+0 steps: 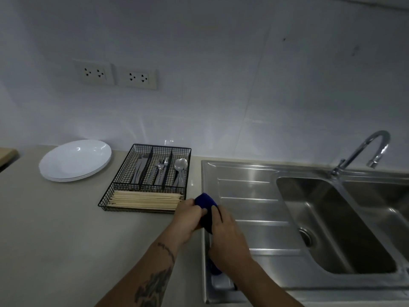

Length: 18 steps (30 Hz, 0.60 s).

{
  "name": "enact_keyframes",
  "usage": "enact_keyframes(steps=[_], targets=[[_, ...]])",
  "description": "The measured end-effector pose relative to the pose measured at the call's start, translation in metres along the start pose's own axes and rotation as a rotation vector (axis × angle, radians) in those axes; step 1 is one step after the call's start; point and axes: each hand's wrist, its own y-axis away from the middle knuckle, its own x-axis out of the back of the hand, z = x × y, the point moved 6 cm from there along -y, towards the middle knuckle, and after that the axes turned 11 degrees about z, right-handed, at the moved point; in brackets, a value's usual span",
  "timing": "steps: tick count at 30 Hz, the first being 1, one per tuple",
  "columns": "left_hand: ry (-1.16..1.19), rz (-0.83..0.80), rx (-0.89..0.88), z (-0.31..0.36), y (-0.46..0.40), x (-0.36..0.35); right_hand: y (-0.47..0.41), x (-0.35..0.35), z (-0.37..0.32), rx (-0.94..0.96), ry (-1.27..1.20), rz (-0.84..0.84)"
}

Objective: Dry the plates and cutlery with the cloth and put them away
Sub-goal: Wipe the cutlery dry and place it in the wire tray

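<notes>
Both hands, left hand (pixel 188 214) and right hand (pixel 228 231), grip one blue cloth (pixel 205 201) right of the wire tray (pixel 115 196); stacked plates (pixel 75 160) lie left of it, number unclear.

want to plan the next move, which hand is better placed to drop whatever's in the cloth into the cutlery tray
Left. The left hand grips the blue cloth right at the near right corner of the wire cutlery tray. The right hand also grips the cloth but sits over the sink drainboard, farther from the tray.
</notes>
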Motion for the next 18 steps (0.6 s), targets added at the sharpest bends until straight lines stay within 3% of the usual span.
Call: enact_keyframes(steps=[4,7,11,15,18], targets=[[0.0,0.057,-0.077,-0.007,0.007,-0.007,0.008,0.002,0.009,0.039,-0.047,-0.03],[-0.251,0.116,-0.15,-0.023,0.006,0.003,0.025,-0.015,0.023,-0.02,-0.245,-0.152],[-0.589,0.248,-0.278,-0.045,0.022,0.015,0.044,-0.014,0.056,-0.136,-0.287,-0.08],[-0.672,0.275,-0.191,-0.077,0.035,0.008,0.052,-0.021,0.085,-0.3,-0.327,-0.168],[-0.551,0.267,-0.135,-0.09,0.037,-0.003,0.054,-0.03,0.088,-0.306,-0.385,-0.235]])
